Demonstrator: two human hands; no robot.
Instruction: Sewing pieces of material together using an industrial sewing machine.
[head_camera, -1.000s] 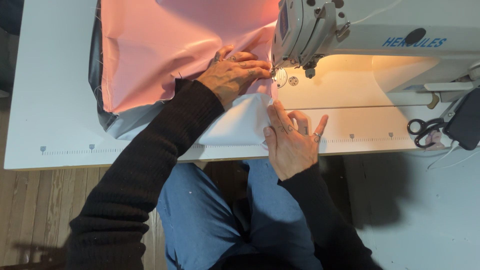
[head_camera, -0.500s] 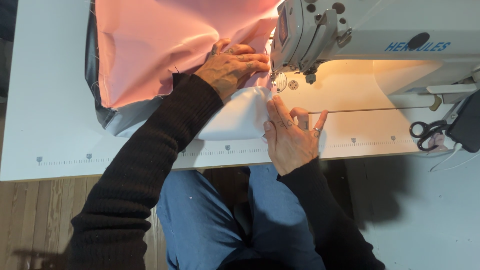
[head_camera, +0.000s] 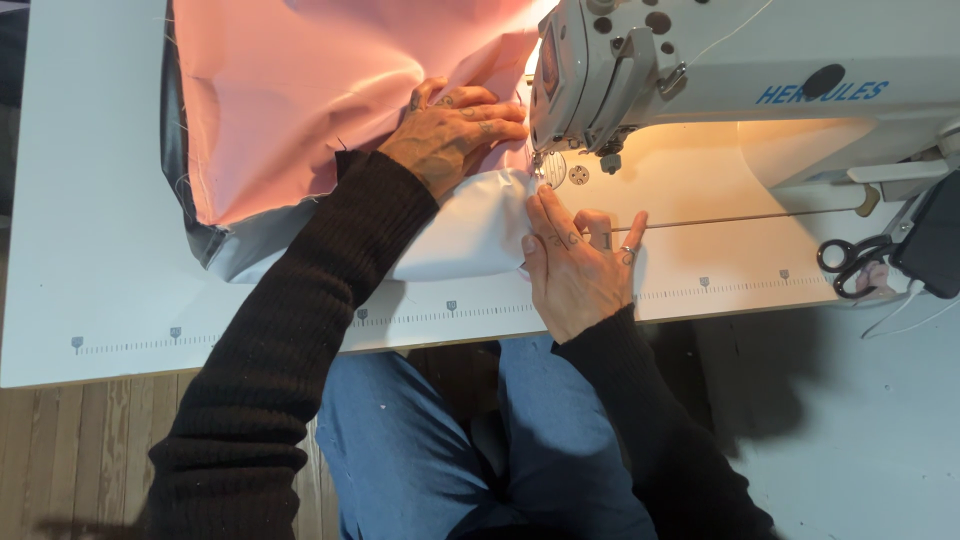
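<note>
Pink fabric (head_camera: 320, 90) fed on toward the needle, pinned flat under spread fingers of left hand (head_camera: 455, 135) just left of the sewing machine (head_camera: 700, 70), white fold (head_camera: 470, 225) nudged against right hand (head_camera: 580, 265), fingers extended, gripping nothing, framing alone shifted.

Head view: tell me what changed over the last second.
Little changed. The right hand stays flat on the white fabric beside the sewing machine needle; the left hand keeps pressing the pink fabric. The scene shifted slightly in frame, apparently from head movement. Scissors unmoved.
</note>
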